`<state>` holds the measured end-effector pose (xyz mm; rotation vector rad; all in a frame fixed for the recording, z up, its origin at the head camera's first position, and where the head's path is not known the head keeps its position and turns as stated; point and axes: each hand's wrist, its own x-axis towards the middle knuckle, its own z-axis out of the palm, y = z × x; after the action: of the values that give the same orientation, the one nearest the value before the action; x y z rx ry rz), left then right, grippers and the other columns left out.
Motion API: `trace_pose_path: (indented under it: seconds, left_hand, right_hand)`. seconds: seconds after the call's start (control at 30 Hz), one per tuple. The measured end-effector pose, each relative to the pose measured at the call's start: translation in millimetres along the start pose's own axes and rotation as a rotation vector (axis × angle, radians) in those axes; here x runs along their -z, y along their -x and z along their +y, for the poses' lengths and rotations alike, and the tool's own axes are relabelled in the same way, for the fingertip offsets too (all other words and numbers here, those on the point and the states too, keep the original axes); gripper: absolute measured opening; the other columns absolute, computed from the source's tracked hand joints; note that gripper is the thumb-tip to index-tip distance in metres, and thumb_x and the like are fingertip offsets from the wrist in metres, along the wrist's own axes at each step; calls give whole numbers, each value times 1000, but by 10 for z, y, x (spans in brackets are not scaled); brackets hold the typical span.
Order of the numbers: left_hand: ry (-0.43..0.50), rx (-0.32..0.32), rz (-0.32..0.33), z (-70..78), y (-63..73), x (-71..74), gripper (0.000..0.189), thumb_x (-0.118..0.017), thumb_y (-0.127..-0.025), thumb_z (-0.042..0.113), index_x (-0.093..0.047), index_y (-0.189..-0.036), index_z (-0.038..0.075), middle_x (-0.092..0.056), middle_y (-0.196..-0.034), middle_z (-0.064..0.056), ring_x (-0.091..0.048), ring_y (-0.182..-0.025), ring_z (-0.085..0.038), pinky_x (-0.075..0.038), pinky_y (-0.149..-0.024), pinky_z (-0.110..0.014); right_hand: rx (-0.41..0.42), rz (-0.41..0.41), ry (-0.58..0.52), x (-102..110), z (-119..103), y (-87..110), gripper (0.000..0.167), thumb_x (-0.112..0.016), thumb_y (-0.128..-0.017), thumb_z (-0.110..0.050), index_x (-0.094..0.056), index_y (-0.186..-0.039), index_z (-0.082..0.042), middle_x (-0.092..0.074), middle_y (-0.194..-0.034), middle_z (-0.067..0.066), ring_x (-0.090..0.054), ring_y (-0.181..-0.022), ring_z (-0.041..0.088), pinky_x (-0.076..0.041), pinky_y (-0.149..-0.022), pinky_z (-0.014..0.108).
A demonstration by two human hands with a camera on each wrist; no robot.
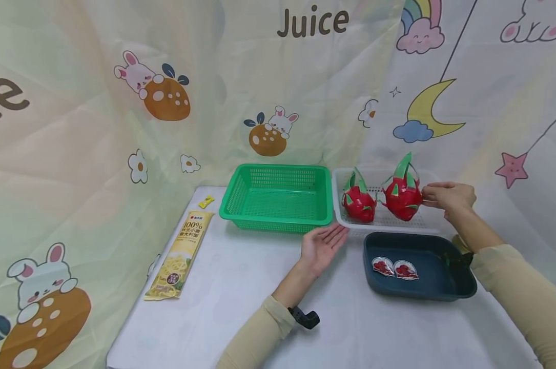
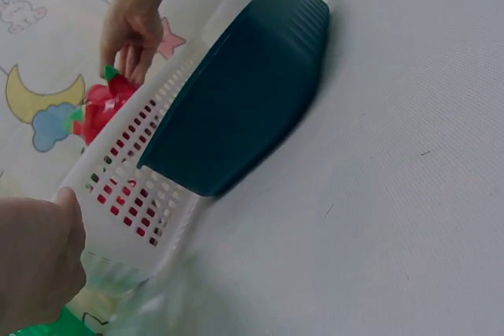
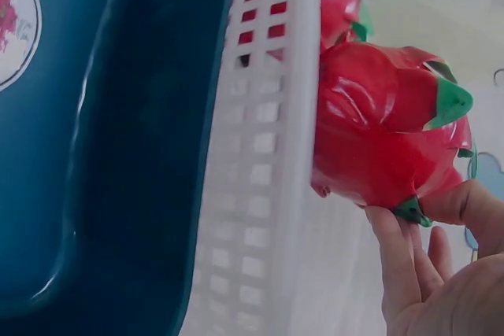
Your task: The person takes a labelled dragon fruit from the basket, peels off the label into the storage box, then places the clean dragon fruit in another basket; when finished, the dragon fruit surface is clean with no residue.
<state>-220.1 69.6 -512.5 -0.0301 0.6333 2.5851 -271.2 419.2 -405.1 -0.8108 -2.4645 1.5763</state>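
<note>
My right hand pinches the side of a red dragon fruit with green leaf tips. In the right wrist view, the thumb and fingers meet around one of its green-tipped scales. The fruit is over the right part of a white mesh basket. Beside it in the basket sits a smaller dragon fruit, partly seen through the mesh in the left wrist view. My left hand lies palm up with extended fingers, its fingertips right at the basket's front left corner.
A green basket stands left of the white one. In front is a dark blue tray with two round stickers in it. On the left lie a yellow pasta packet and a small yellow wrapped piece. A printed cloth hangs behind.
</note>
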Motion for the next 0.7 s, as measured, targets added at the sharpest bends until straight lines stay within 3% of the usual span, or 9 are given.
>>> trace_pose_path:
  seconds: [0.07, 0.2, 0.27, 0.4, 0.5, 0.7]
  left_hand:
    - [13, -9, 4, -6, -16, 2, 52, -43, -103, 17, -45, -146, -11, -47, -151, -27, -47, -143, -39, -37, -122, -43]
    - [58, -20, 18, -32, -51, -1, 53, -45, -100, 16, -44, -146, -12, -45, -151, -28, -47, -141, -41, -38, -121, -47]
    - [77, -24, 26, -47, -62, -9, 54, -45, -98, 15, -44, -145, -13, -44, -151, -29, -48, -140, -42, -38, -121, -47]
    - [96, -22, 41, -63, -57, -10, 54, -41, -96, 11, -45, -144, -13, -45, -150, -29, -48, -139, -42, -39, -120, -47]
    - [101, -15, 46, -61, -48, 5, 53, -37, -97, 10, -47, -143, -14, -47, -148, -29, -49, -139, -42, -40, -120, -45]
    - [105, -10, 26, -40, -44, 27, 53, -37, -97, 11, -46, -143, -14, -48, -148, -29, -48, -140, -41, -40, -120, -45]
  right_hand:
    - [-12, -6, 12, -3, 18, -32, 76, -70, -92, -60, -58, -146, -9, -61, -66, -27, -70, -66, -6, -57, -84, 34]
    - [-20, -15, 44, 12, 65, -97, 77, -70, -93, -58, -56, -149, -6, -70, -75, -21, -71, -66, -3, -49, -108, 59]
    - [-10, -19, 66, 27, 91, -141, 76, -70, -95, -56, -55, -148, -4, -76, -84, -12, -75, -73, 4, -43, -109, 69]
    - [11, -43, 121, 32, 140, -215, 73, -69, -96, -53, -57, -146, -2, -80, -98, 1, -74, -101, 22, -41, -104, 76]
    - [23, -65, 147, 2, 178, -263, 71, -69, -97, -51, -57, -145, 0, -80, -105, 7, -72, -106, 27, -40, -105, 76]
    - [92, -85, 128, -117, 253, -372, 63, -69, -100, -41, -58, -142, 4, -75, -119, 18, -78, -80, 13, -50, -104, 57]
